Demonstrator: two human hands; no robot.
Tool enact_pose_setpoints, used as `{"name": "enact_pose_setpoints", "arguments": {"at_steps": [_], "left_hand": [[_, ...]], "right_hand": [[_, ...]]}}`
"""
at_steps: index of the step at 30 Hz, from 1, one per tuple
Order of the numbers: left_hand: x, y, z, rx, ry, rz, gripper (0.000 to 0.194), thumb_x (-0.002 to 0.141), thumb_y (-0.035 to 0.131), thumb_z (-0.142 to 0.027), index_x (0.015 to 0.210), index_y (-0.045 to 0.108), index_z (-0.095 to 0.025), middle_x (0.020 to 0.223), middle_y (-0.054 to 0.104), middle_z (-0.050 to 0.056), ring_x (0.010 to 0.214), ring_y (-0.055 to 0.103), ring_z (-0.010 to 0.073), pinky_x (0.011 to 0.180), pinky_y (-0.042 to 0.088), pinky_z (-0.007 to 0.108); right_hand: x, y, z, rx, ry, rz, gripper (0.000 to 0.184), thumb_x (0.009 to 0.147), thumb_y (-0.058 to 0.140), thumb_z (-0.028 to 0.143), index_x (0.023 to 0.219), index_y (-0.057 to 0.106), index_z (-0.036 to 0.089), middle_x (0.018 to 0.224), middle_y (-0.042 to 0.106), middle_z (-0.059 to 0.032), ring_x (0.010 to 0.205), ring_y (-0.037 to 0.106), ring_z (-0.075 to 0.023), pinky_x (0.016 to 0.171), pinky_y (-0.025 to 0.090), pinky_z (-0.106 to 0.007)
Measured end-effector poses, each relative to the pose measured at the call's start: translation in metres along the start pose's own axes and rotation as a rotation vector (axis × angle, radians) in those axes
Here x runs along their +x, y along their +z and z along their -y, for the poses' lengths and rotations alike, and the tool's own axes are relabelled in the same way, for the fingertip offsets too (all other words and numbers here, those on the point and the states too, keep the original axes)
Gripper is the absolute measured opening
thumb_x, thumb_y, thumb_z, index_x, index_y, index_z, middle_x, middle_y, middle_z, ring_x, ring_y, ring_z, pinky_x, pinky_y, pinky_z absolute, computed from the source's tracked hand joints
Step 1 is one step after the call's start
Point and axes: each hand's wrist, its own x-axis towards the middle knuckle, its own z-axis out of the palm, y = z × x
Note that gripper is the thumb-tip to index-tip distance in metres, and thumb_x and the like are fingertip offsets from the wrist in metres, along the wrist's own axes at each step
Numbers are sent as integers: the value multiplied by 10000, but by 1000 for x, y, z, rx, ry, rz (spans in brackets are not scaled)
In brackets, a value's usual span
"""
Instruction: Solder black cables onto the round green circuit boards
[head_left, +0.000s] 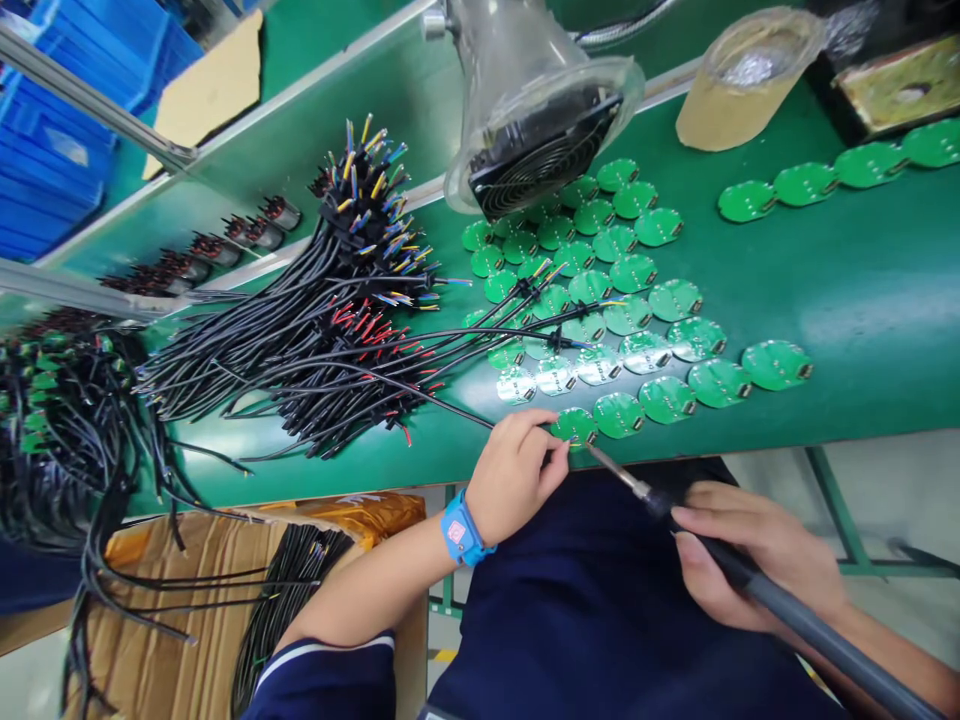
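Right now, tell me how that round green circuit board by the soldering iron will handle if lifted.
The round green circuit board looks thin and flat, so probably stiff and light. Its disc shape could roll if stood on edge. Its glossy coating may slip.

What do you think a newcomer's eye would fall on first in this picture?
The thick bundle of black cables with coloured ends, left of centre, stands out first. To its right, rows of round green circuit boards lie on the green bench. At the bottom, the right hand holds a soldering iron at one board's edge, beside the left hand pinching a black wire.
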Motion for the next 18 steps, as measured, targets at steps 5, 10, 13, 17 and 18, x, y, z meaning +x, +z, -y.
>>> {"name": "enact_pose_setpoints", "arguments": {"at_steps": [5,10,13,17,18], "left_hand": [[0,0,0,-4,6,0,25,826,546,-161,822,525,-173,1060,594,91,960,563,194,840,496,372],[1,0,0,8,7,8,31,826,549,-161,828,519,-171,1069,601,87,944,565,194,826,493,369],[1,1,-1,23,5,-4,37,827,551,-166,818,515,-168,1057,608,90,927,572,195,807,495,367],[1,3,-4,33,-20,-20,37,822,547,-155,810,514,-167,1044,612,92,921,577,199,806,493,375],[2,3,-5,35,-29,-23,39,820,547,-150,806,514,-167,1042,612,93,917,578,199,806,493,376]], "right_hand": [[2,2,0,-37,25,21,184,729,528,143,901,550,206,575,535,19,499,573,-113,427,475,-205],[3,11,4,-74,14,33,148,745,525,139,878,541,201,574,529,16,503,566,-114,444,488,-209],[1,13,7,-119,-26,-24,200,731,554,130,921,529,189,637,566,-2,549,581,-127,499,521,-242],[2,11,7,-105,13,49,105,754,506,145,852,530,173,568,511,8,494,542,-116,422,475,-221],[3,11,7,-107,20,66,81,759,496,150,828,533,170,557,501,7,483,533,-112,407,462,-213]]}}
